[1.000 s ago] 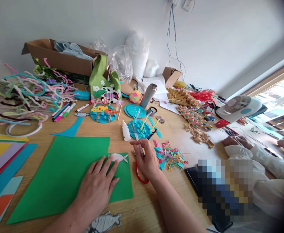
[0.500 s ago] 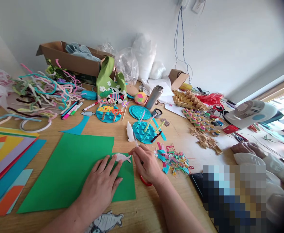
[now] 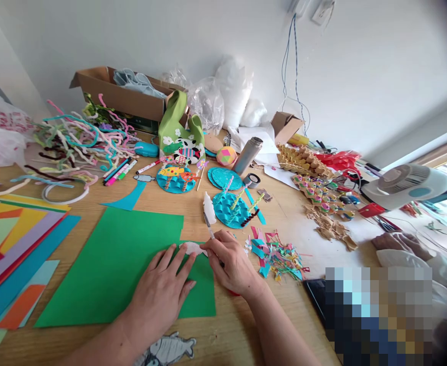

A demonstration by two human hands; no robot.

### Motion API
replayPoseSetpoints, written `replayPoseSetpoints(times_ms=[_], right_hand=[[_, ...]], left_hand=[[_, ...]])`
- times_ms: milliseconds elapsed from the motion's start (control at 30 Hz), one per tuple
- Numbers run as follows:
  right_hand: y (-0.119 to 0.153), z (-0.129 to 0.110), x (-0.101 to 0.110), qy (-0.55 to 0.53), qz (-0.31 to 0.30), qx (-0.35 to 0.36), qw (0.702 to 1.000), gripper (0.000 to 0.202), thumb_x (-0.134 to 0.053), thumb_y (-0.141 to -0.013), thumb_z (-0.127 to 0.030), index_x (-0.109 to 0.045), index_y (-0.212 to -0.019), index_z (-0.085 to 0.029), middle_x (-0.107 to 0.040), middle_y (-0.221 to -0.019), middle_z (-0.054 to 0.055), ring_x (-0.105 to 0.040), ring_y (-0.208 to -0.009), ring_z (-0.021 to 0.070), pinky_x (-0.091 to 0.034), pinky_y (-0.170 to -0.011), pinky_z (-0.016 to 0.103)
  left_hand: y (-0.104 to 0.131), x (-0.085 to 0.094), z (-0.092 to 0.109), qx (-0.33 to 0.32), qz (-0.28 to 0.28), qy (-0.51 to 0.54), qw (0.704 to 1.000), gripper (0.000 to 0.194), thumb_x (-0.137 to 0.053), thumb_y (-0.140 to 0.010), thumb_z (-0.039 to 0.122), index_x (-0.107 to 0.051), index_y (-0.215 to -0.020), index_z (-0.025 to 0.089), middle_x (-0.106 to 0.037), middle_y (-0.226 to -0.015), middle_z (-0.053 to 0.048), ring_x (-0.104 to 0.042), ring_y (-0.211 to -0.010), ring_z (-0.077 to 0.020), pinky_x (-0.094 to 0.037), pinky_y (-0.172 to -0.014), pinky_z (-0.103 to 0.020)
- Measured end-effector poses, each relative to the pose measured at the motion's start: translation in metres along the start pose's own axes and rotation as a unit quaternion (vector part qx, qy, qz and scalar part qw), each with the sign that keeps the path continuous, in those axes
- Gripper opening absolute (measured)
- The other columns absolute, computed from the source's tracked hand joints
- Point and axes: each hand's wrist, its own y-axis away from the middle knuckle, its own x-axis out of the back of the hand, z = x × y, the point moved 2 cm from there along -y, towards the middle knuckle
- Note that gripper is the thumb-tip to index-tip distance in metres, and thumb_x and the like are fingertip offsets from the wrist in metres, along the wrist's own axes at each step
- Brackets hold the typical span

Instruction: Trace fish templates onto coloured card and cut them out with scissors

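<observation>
My left hand [image 3: 162,287] lies flat with its fingers spread over a sheet of green paper [image 3: 112,264]. Its fingertips press on a small white paper fish [image 3: 190,248] that rests on the sheet. In my right hand [image 3: 229,259] is a pen [image 3: 209,227], gripped beside the fish's tail; its tip is hidden by the fingers. Something red [image 3: 233,293] shows a little from under that hand. A drawn paper fish cutout [image 3: 172,347] lies near the front edge, partly covered by my left forearm.
Coloured papers [image 3: 40,249] are stacked at left, with fuzzy pipe cleaners [image 3: 82,137] behind. A white glue bottle [image 3: 209,207], blue round crafts [image 3: 233,209] and paper scraps [image 3: 278,254] lie ahead and right. Another person's hand [image 3: 400,244] rests at far right near a fan [image 3: 410,185].
The view has shifted slightly, so most things sit a little farther right. The pen leans differently, and my right hand has turned closer around the fish's tail. My left hand stays on the fish.
</observation>
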Motion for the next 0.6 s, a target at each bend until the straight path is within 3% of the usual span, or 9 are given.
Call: replayPoseSetpoints(times_ms=[600], right_hand=[[0.0004, -0.0013, -0.0034, 0.018, -0.012, -0.001, 1.0, 0.016, -0.044, -0.081, -0.008, -0.056, -0.075, -0.018, -0.053, -0.068, 0.005, -0.051, -0.077, 0.0207, -0.035, -0.068, 0.032]], left_hand=[[-0.0006, 0.0021, 0.0002, -0.015, 0.018, -0.019, 1.0, 0.044, -0.044, -0.094, 0.048, -0.058, -0.129, 0.027, -0.06, -0.133, -0.005, -0.05, -0.121, -0.028, -0.039, -0.097, -0.042]])
